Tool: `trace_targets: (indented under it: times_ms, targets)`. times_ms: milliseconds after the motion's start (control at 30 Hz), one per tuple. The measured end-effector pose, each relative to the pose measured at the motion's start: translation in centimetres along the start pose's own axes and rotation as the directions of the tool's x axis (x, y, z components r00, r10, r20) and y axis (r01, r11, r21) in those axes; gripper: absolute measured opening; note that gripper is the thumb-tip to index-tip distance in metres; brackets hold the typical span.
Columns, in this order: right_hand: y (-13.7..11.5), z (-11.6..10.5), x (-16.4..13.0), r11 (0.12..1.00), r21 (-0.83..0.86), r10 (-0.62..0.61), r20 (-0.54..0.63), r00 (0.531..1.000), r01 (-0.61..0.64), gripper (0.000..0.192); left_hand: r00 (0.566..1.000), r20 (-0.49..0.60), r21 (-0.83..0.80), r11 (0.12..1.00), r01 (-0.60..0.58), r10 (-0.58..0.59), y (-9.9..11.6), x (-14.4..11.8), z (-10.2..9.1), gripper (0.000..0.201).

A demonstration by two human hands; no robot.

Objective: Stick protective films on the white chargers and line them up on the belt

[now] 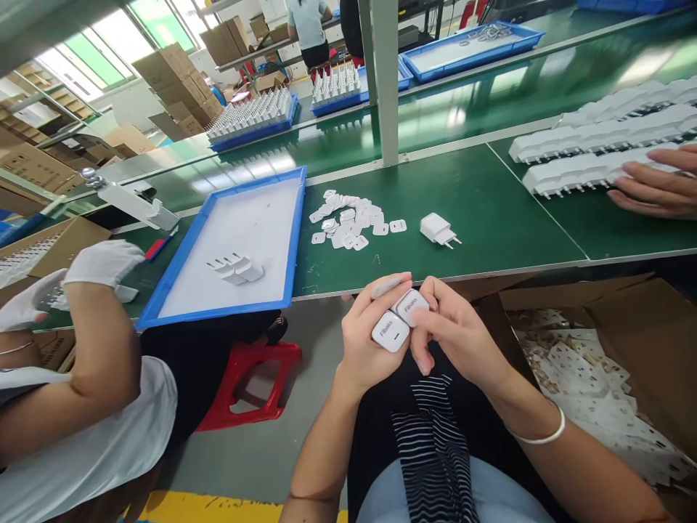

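Two white charger plugs with grey lettering on their end faces sit side by side in front of my body, just off the bench edge. My left hand (366, 334) is closed around the left charger (390, 332), whose face has a small dark port slot. The right charger (409, 308) lies against it, with my right hand (454, 327) closed on it, thumb on its face. No port shows on that face, partly covered by the thumb. On the bench beyond are a pile of small white cover plates (348, 218) and one white charger with two pins (437, 229).
A blue-rimmed tray (298, 240) holding a few chargers stands left. A co-worker in white gloves (103, 263) sits there. Another person's hand (661, 181) touches rows of chargers (593, 138) at right. Below right, a cardboard box (637, 312) contains white sheets. A red stool (255, 414) stands left.
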State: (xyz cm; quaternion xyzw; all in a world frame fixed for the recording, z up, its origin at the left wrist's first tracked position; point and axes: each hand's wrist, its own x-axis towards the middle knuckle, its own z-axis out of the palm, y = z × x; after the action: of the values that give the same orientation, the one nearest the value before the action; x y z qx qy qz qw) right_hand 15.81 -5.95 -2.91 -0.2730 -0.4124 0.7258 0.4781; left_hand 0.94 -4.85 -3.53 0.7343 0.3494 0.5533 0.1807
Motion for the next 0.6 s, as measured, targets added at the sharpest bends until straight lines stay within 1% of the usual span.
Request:
trace_targets:
  times_ms: [133, 233, 300, 333, 367, 400, 433, 467, 500, 533, 567, 600]
  targets:
    - [0.8, -0.3, 0.7, 1.0, -0.004, 0.029, -0.046, 0.999, -0.029, 0.036, 0.998, 0.031, 0.057, 0.997, -0.059, 0.057, -0.7, -0.6, 0.3, 0.05]
    - [1.3, -0.5, 0.9, 0.998, 0.023, 0.063, -0.047, 0.997, -0.062, 0.037, 0.996, 0.085, 0.057, 0.998, -0.022, 0.017, -1.1, -1.0, -0.2, 0.047]
    - [1.4, -0.8, 0.8, 0.994, 0.074, 0.082, 0.009, 0.997, -0.083, 0.031, 0.99, 0.138, 0.083, 0.997, 0.004, -0.016, -1.2, -0.1, -1.5, 0.042]
    - [1.4, -0.9, 0.7, 0.992, 0.1, 0.08, 0.038, 0.996, -0.083, 0.028, 0.985, 0.173, 0.132, 0.991, 0.002, -0.025, -1.3, 0.9, -2.6, 0.04]
    - [1.3, -1.1, 0.6, 0.99, 0.121, 0.069, 0.057, 0.996, -0.075, 0.026, 0.977, 0.209, 0.215, 0.977, -0.005, -0.041, -1.4, 2.3, -3.8, 0.039]
    - [1.2, -1.4, 0.4, 0.989, 0.134, 0.053, 0.062, 0.997, -0.061, 0.026, 0.965, 0.252, 0.339, 0.941, -0.019, -0.071, -1.7, 4.1, -5.2, 0.038]
    - [1.2, -1.5, 0.3, 0.989, 0.142, 0.036, 0.054, 0.998, -0.044, 0.027, 0.942, 0.3, 0.501, 0.865, -0.019, -0.154, -2.0, 6.3, -6.6, 0.04]
    - [1.2, -1.7, 0.2, 0.989, 0.147, 0.022, 0.037, 0.999, -0.027, 0.027, 0.904, 0.31, 0.685, 0.729, 0.003, -0.295, -2.6, 8.6, -8.0, 0.042]
    - [1.3, -1.7, 0.2, 0.988, 0.151, 0.013, 0.021, 1.0, -0.016, 0.028, 0.831, 0.276, 0.853, 0.522, 0.02, -0.483, -3.3, 11.0, -9.2, 0.041]
    - [1.5, -1.7, 0.1, 0.988, 0.157, 0.009, 0.01, 1.0, -0.01, 0.028, 0.712, 0.188, 0.958, 0.288, 0.021, -0.677, -4.2, 13.2, -10.1, 0.038]
    - [1.7, -1.7, 0.1, 0.987, 0.163, 0.006, 0.005, 1.0, -0.006, 0.028, 0.65, 0.122, 0.98, 0.193, 0.039, -0.75, -5.1, 15.2, -10.7, 0.032]
    - [1.9, -1.6, 0.0, 0.986, 0.168, 0.005, 0.004, 1.0, -0.006, 0.029, 0.615, 0.083, 0.988, 0.143, 0.049, -0.784, -6.1, 16.8, -11.0, 0.028]
